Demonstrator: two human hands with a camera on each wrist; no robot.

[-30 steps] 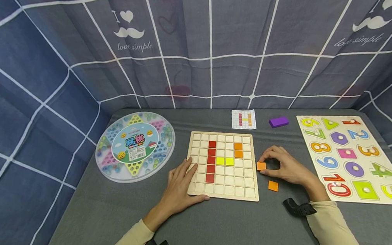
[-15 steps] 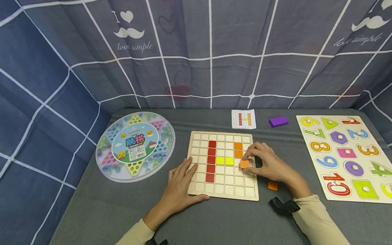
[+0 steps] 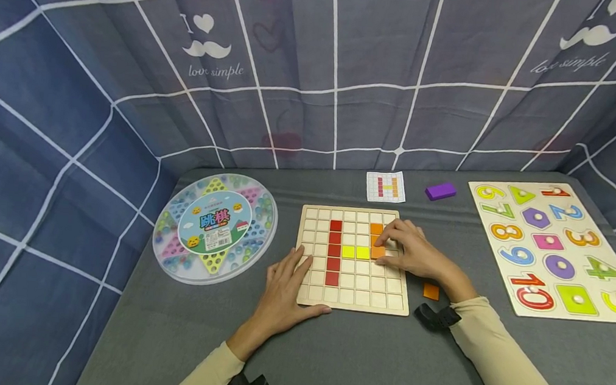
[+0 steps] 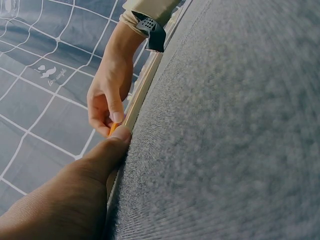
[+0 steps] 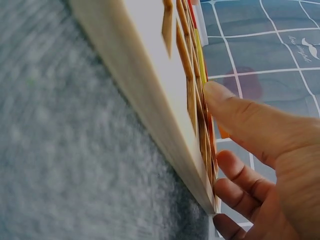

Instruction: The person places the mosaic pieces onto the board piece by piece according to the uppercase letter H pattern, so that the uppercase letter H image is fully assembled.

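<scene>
A wooden grid board (image 3: 310, 294) lies flat on the table. It bears a column of red tiles (image 3: 334, 237), two yellow tiles (image 3: 355, 252) and an orange column at right. My right hand (image 3: 411, 250) pinches an orange tile (image 3: 376, 253) at the lower end of that column, beside the yellow tiles. Its fingers partly cover the tile. My left hand (image 3: 281, 285) rests at the board's left front corner, fingers extended on the left edge, thumb along the front edge. Another orange tile (image 3: 431, 291) lies on the table, right of the board.
Behind the board are a pattern card (image 3: 386, 187) and a purple block (image 3: 440, 192). A round Chinese checkers set (image 3: 215, 227) lies at left. A number-and-shape puzzle board (image 3: 556, 251) lies at right. A grid-patterned curtain (image 3: 375, 58) hangs at the back.
My right hand has carried the orange tile leftward from beside the board to under the two orange tiles in the right column. My left hand stays at the board's corner.
</scene>
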